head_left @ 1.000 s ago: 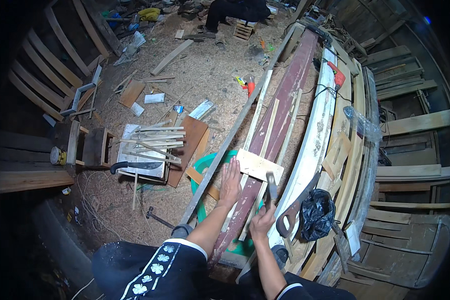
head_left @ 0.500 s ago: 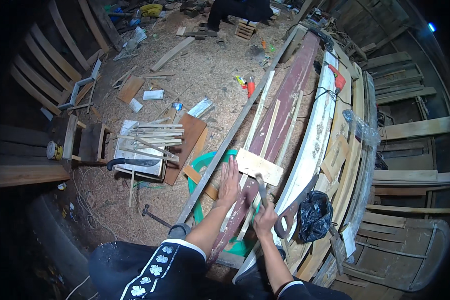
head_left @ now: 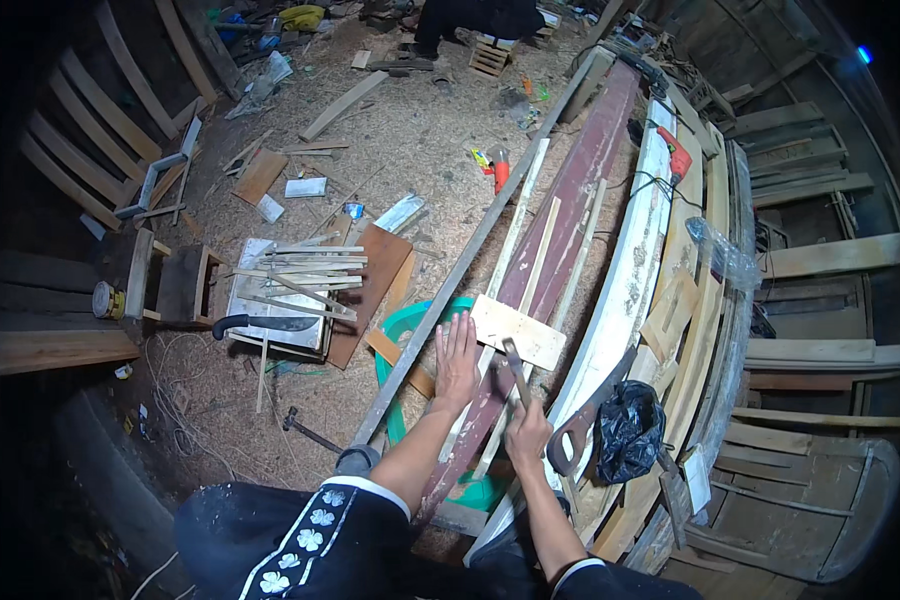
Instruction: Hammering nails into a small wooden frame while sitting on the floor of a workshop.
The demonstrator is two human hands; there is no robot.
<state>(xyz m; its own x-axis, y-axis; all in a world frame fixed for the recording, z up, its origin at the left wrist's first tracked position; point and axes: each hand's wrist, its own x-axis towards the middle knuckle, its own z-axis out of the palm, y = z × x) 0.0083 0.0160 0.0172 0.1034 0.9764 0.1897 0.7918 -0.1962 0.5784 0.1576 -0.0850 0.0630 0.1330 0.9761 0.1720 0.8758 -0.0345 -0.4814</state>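
Observation:
A short pale board point(head_left: 519, 332) lies crosswise over thin wooden strips point(head_left: 540, 258) on a long maroon plank point(head_left: 588, 150). My left hand point(head_left: 457, 362) is open, its fingers stretched forward and touching the board's left end. My right hand point(head_left: 527, 434) is closed round the wooden handle of what looks like a hammer point(head_left: 518, 372). The tool's dark head is over the board's near edge; whether it touches the wood I cannot tell. A green basin point(head_left: 395, 335) shows partly beneath the plank, left of my left hand.
Right of my right hand are a handsaw point(head_left: 575, 445), a black plastic bag point(head_left: 631, 432) and a long white beam point(head_left: 625, 280). A red power tool point(head_left: 674, 155) lies farther along. Leftward, a machete point(head_left: 270, 323) and strips lie on a low stand; another hammer point(head_left: 310, 430) is on the floor.
My right hand and the hammer have shifted slightly, with the head tilting a little left and away. My left hand stays by the board's end. The far person's legs have moved slightly.

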